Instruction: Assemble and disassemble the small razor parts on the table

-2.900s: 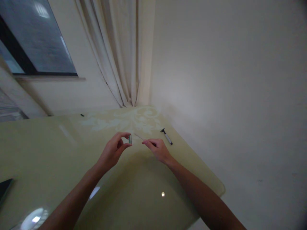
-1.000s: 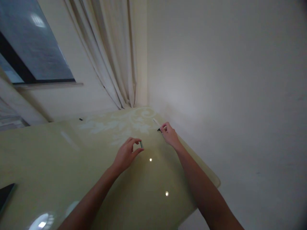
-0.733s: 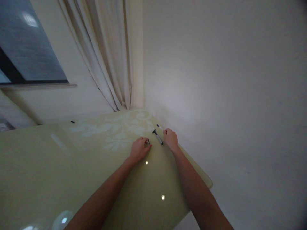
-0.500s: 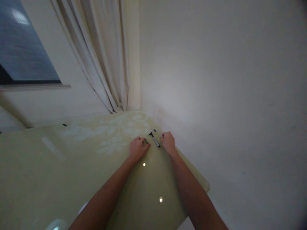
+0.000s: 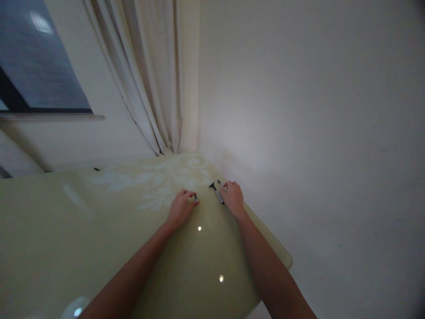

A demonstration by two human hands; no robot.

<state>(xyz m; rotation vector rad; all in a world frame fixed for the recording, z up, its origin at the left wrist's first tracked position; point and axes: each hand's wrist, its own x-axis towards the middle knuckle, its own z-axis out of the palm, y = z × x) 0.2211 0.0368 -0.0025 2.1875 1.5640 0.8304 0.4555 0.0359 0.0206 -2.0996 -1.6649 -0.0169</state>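
My left hand [image 5: 181, 209] is just above the tabletop, thumb and fingertips pinching a small dark-and-silver piece [image 5: 195, 198]; its exact kind is too small to tell. To its right a razor [image 5: 217, 194] with a black head and grey handle lies on the table, head pointing away from me. Just right of the razor, my right hand [image 5: 233, 197] is closed around the near part of a thin, pale stick with a dark tip [image 5: 219, 182]. Its tip sticks out past my fingers; the rest is hidden by the hand.
The glossy pale green table [image 5: 186, 274] has a white floral pattern and a rounded right corner. A small black object [image 5: 96, 169] lies by its far left edge. Beyond stand a beige curtain [image 5: 159, 79] and a window [image 5: 46, 57]; a plain wall [image 5: 299, 110] borders the right side.
My left hand has moved left, away from the razor, carrying the small piece, which is now more upright. The right hand stays beside the razor with the stick. The view has shifted slightly.
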